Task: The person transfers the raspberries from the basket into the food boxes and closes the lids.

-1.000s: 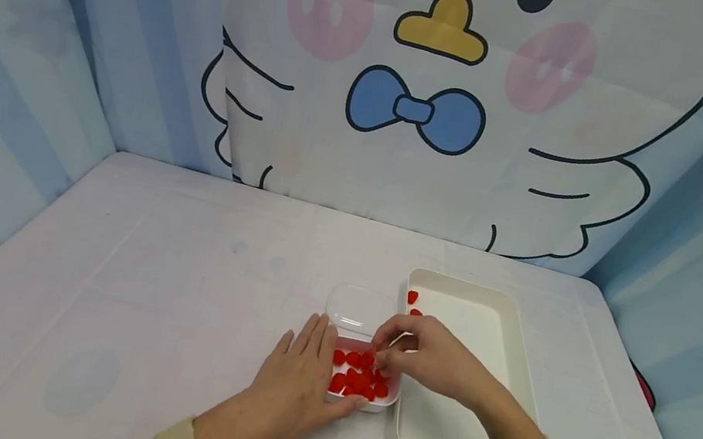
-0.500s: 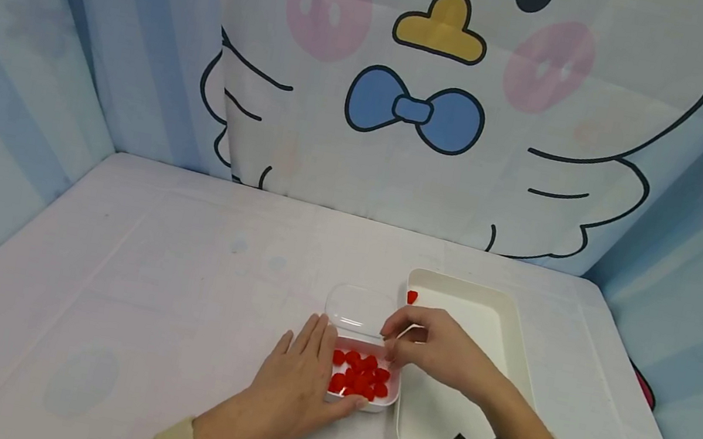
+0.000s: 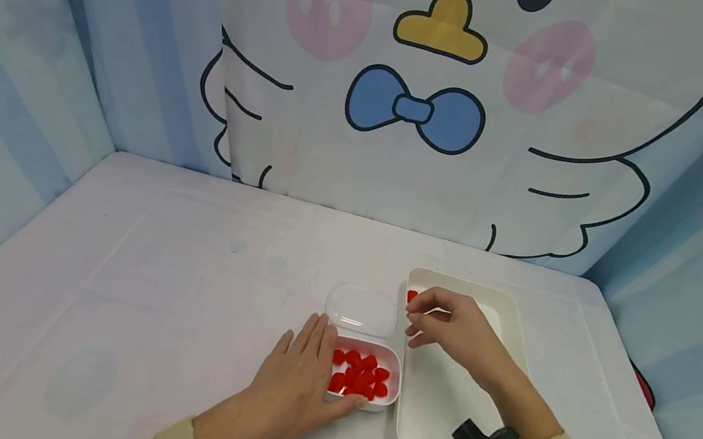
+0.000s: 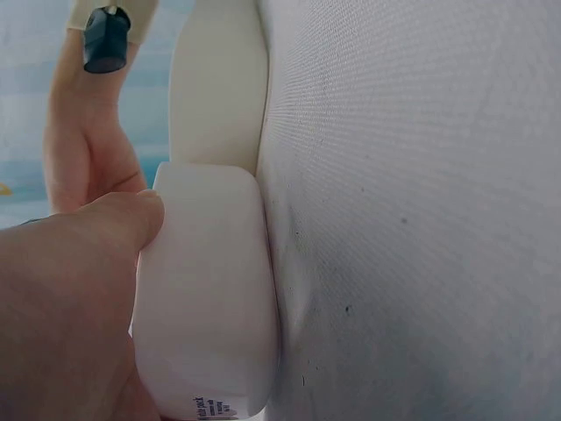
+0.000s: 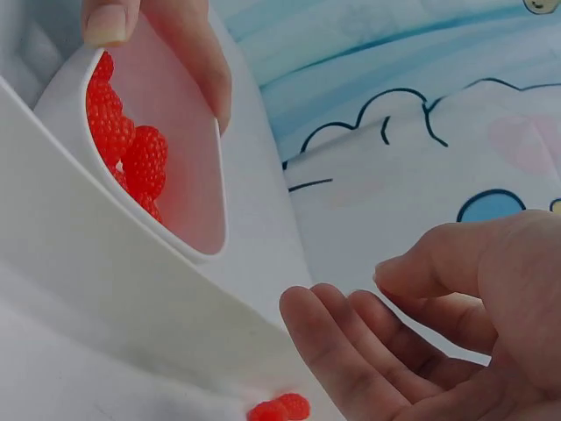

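A small white box (image 3: 389,404) with a pinkish inside holds several red raspberries (image 5: 145,162). My left hand (image 3: 289,389) lies along the box's left side with straight fingers, its thumb at the near rim. Over the left part of a white tray (image 3: 442,424) hovers my right hand (image 3: 454,336), fingers loosely bent and nothing between them in the right wrist view. Below those fingers, red raspberries (image 5: 279,409) lie in the tray near its wall; in the head view the hand partly covers that spot.
A clear plastic lid (image 3: 361,311) lies just behind the box. The tray stands against the box's right side. Printed cloth walls (image 3: 400,181) rise behind and beside the white table (image 3: 171,282).
My right hand has left the box, rising back and to the right until it is over the tray. The left hand and the box stay in place.
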### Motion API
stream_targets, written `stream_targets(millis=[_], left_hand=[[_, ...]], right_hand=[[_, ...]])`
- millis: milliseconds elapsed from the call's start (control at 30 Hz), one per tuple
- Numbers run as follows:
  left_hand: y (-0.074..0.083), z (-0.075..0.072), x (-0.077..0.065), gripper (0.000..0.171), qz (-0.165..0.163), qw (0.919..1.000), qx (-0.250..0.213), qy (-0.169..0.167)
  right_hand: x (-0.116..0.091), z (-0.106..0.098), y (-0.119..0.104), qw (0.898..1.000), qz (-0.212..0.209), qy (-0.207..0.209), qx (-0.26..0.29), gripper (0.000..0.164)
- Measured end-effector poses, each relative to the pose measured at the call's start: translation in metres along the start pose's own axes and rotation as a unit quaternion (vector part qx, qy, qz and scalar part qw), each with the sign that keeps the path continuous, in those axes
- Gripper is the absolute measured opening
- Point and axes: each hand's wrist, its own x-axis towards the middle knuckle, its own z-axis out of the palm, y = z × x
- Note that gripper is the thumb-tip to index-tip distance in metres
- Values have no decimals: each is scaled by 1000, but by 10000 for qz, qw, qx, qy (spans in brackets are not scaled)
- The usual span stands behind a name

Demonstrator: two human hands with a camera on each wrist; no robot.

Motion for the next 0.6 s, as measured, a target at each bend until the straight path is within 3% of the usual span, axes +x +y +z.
stream_targets(millis=[267, 600], left_hand=[[0, 0, 1, 103, 4, 10000, 18, -8], [0, 1, 1, 104, -54, 9999, -46, -72]], right_hand=[[7, -8, 12, 9987, 288, 419, 52, 25], [13, -12, 22, 9966, 612, 541, 76, 27]])
